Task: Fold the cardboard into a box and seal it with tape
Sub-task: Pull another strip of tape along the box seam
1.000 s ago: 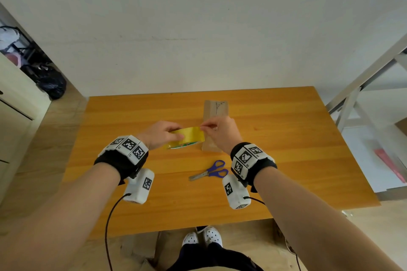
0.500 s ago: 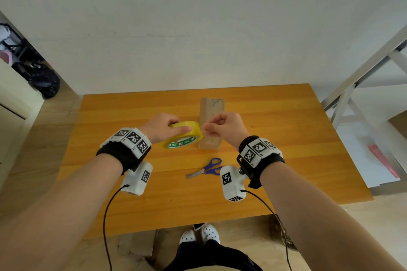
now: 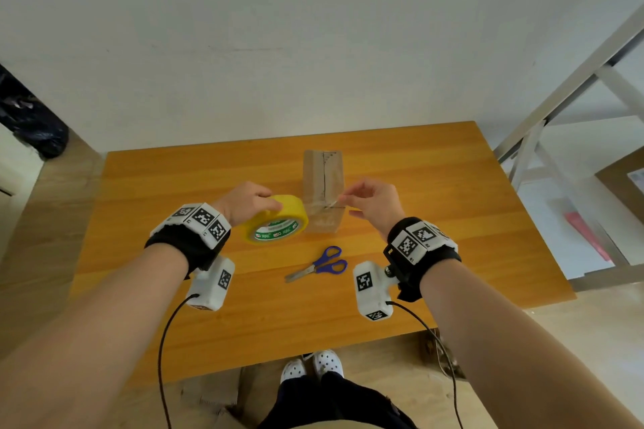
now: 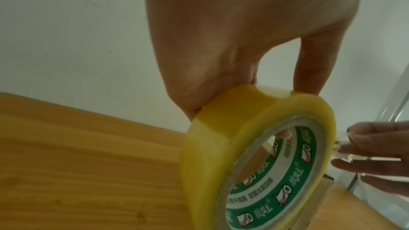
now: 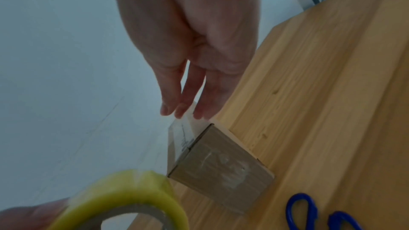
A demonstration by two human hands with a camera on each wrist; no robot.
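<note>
A yellow tape roll [image 3: 277,223] with a green-printed core is held above the table by my left hand [image 3: 249,200], which grips its rim; the left wrist view shows the tape roll [image 4: 254,155] close up. My right hand [image 3: 366,200] pinches the clear free tape end [image 3: 334,201] stretched from the roll. Below the strip lies a long narrow cardboard box [image 3: 322,185], folded shut, its near end [image 5: 221,167] glossy with tape. In the right wrist view the fingers [image 5: 183,97] hang over the box's far part.
Blue-handled scissors [image 3: 320,265] lie on the wooden table [image 3: 435,185] in front of the box. A white wall rises behind the table. A metal frame [image 3: 564,90] and a cardboard carton [image 3: 623,181] stand to the right; a black bag [image 3: 31,122] sits at left.
My hands have drawn apart: the right hand moved right with the tape end, pulling a clear strip out from the roll over the box. The roll has tilted, showing its green core.
</note>
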